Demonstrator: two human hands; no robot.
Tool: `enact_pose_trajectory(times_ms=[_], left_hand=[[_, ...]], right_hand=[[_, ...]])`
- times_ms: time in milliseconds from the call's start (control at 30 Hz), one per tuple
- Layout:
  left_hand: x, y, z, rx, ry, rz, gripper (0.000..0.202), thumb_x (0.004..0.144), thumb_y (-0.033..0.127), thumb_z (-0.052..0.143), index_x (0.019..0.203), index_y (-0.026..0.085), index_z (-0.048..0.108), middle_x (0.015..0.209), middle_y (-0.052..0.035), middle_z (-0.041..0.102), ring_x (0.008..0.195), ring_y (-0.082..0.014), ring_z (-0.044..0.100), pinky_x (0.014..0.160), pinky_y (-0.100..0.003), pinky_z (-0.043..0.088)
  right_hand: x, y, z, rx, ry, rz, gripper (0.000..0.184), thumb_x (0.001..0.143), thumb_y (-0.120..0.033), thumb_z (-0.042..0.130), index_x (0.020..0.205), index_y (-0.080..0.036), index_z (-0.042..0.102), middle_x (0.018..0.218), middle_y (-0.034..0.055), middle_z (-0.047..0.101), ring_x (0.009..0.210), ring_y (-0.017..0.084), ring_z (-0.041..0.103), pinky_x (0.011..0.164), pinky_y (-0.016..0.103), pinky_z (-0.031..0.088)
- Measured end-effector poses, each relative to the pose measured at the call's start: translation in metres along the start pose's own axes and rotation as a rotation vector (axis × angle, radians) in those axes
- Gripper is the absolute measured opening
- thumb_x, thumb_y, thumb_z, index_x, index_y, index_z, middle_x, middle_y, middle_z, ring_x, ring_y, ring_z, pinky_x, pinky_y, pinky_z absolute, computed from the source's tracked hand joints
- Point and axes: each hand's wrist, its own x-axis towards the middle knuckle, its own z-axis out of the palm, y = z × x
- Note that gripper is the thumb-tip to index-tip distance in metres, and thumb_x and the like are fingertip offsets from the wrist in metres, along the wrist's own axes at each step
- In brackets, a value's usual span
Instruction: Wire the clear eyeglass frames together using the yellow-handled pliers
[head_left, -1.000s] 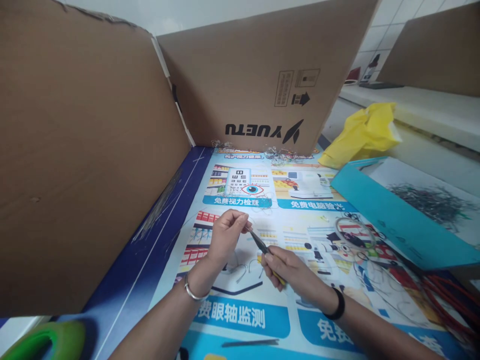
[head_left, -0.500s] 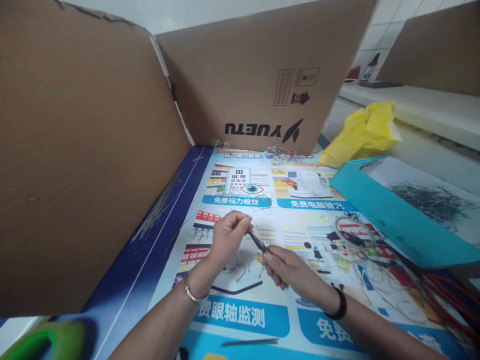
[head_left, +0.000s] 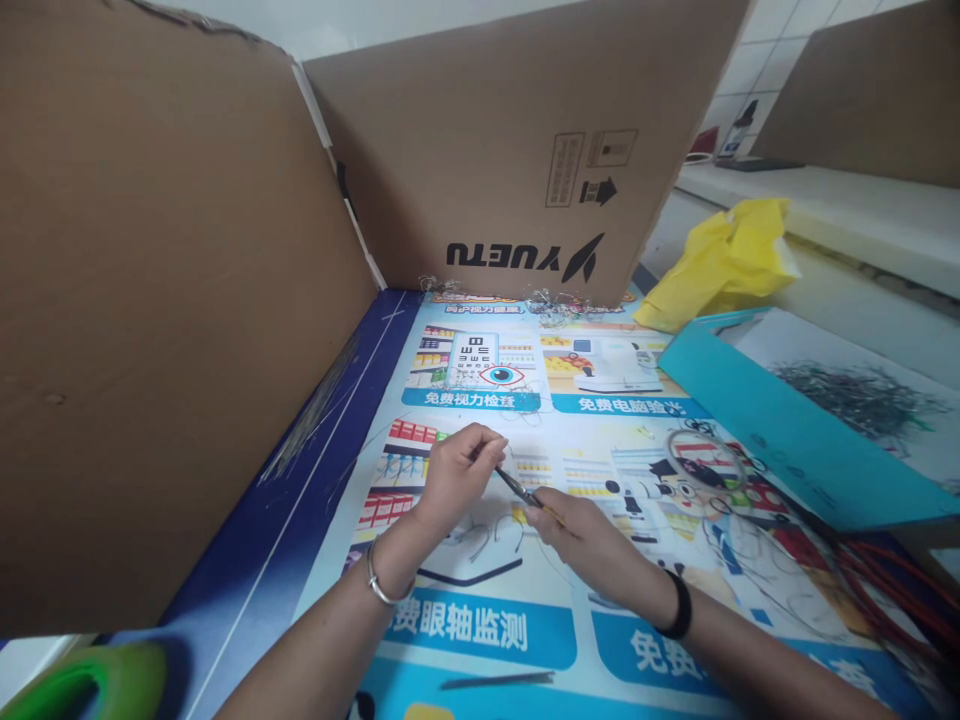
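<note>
My right hand (head_left: 583, 538) is closed round the handles of small pliers (head_left: 516, 486), a bit of yellow grip showing by the thumb. The dark jaws point up and left, their tips at the fingers of my left hand (head_left: 457, 472). That hand is closed in a pinch; whatever lies between its fingertips is too small or hidden to make out. Beneath both hands, short bent wires (head_left: 484, 540) lie on the printed poster sheet (head_left: 544, 560). Nearer to me rests a thin bundle of straight dark pieces (head_left: 496, 680).
Cardboard panels (head_left: 465, 150) stand at the left and back. On the right are a teal box (head_left: 795, 430) with a heap of cut wire bits (head_left: 862, 400), a yellow bag (head_left: 712, 265) and a wire coil (head_left: 705, 460). Green tape (head_left: 90, 680) sits front left.
My right hand has turned the pliers slightly, so the yellow grip now shows on the upper side by the thumb. My left hand stays nearly in place, still pinched.
</note>
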Motion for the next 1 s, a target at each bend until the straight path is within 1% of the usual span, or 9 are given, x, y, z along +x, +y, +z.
enact_pose_trajectory(times_ms=[133, 233, 333, 400, 500, 633, 767, 1000], left_hand=[[0.0019, -0.0009, 0.0003, -0.127, 0.0, -0.089, 0.016, 0.081, 0.028, 0.057, 0.07, 0.017, 0.06, 0.062, 0.0, 0.064, 0.06, -0.0119, 0.059, 0.058, -0.022, 0.046], [0.0043, -0.0017, 0.0004, -0.305, 0.007, -0.199, 0.017, 0.079, 0.029, 0.059, 0.069, 0.016, 0.059, 0.062, -0.0004, 0.064, 0.054, -0.0105, 0.057, 0.054, -0.021, 0.046], [0.0063, -0.0022, -0.0002, -0.49, 0.034, -0.279, 0.018, 0.077, 0.03, 0.062, 0.068, 0.015, 0.059, 0.061, -0.0005, 0.064, 0.052, -0.0093, 0.057, 0.053, -0.021, 0.046], [0.0069, -0.0028, -0.0008, -0.582, 0.049, -0.305, 0.018, 0.076, 0.03, 0.064, 0.069, 0.015, 0.058, 0.061, 0.0, 0.063, 0.053, -0.0095, 0.059, 0.054, -0.021, 0.046], [0.0066, -0.0037, -0.0015, -0.661, 0.026, -0.305, 0.018, 0.078, 0.031, 0.064, 0.072, 0.015, 0.059, 0.063, 0.0002, 0.064, 0.055, -0.0099, 0.061, 0.056, -0.022, 0.047], [0.0052, -0.0019, -0.0017, -0.677, -0.007, -0.266, 0.017, 0.079, 0.03, 0.063, 0.074, 0.014, 0.059, 0.063, 0.0, 0.064, 0.056, -0.0104, 0.062, 0.057, -0.022, 0.047], [0.0037, 0.0016, -0.0008, -0.635, -0.022, -0.233, 0.016, 0.079, 0.03, 0.063, 0.074, 0.014, 0.059, 0.062, -0.0002, 0.064, 0.057, -0.0114, 0.062, 0.058, -0.023, 0.047], [0.0025, 0.0015, 0.0008, -0.521, -0.019, -0.173, 0.016, 0.08, 0.029, 0.061, 0.072, 0.015, 0.059, 0.062, -0.0011, 0.064, 0.057, -0.0106, 0.058, 0.058, -0.023, 0.046]], right_hand=[[0.0009, 0.0035, 0.0029, 0.036, 0.023, -0.024, 0.036, 0.091, -0.049, 0.035, 0.069, -0.021, 0.04, 0.065, 0.0001, 0.049, 0.06, 0.014, 0.044, 0.055, 0.026, 0.031], [0.0013, 0.006, 0.0036, 0.235, -0.052, 0.027, 0.039, 0.09, -0.053, 0.036, 0.069, -0.021, 0.04, 0.061, -0.0021, 0.047, 0.052, 0.011, 0.043, 0.048, 0.023, 0.032], [0.0007, 0.0063, 0.0027, 0.44, -0.139, 0.096, 0.039, 0.088, -0.056, 0.038, 0.073, -0.02, 0.043, 0.058, -0.0038, 0.047, 0.046, 0.009, 0.043, 0.042, 0.021, 0.033], [-0.0006, 0.0052, 0.0019, 0.477, -0.142, 0.094, 0.039, 0.088, -0.055, 0.04, 0.075, -0.019, 0.045, 0.058, -0.0035, 0.048, 0.047, 0.009, 0.045, 0.043, 0.02, 0.036], [-0.0031, 0.0033, 0.0016, 0.459, -0.132, 0.073, 0.039, 0.089, -0.054, 0.039, 0.074, -0.018, 0.046, 0.059, -0.0022, 0.049, 0.051, 0.01, 0.047, 0.047, 0.021, 0.038], [-0.0052, 0.0037, 0.0033, 0.38, -0.104, 0.024, 0.038, 0.09, -0.052, 0.038, 0.073, -0.018, 0.047, 0.06, -0.0016, 0.05, 0.054, 0.011, 0.05, 0.051, 0.022, 0.04], [-0.0052, 0.0065, 0.0049, 0.329, -0.078, -0.002, 0.039, 0.091, -0.052, 0.037, 0.074, -0.019, 0.046, 0.061, -0.0017, 0.05, 0.055, 0.011, 0.05, 0.052, 0.022, 0.039], [-0.0041, 0.0102, 0.0062, 0.323, -0.066, 0.013, 0.04, 0.09, -0.055, 0.036, 0.073, -0.02, 0.045, 0.06, -0.0021, 0.049, 0.055, 0.011, 0.05, 0.051, 0.023, 0.039]])
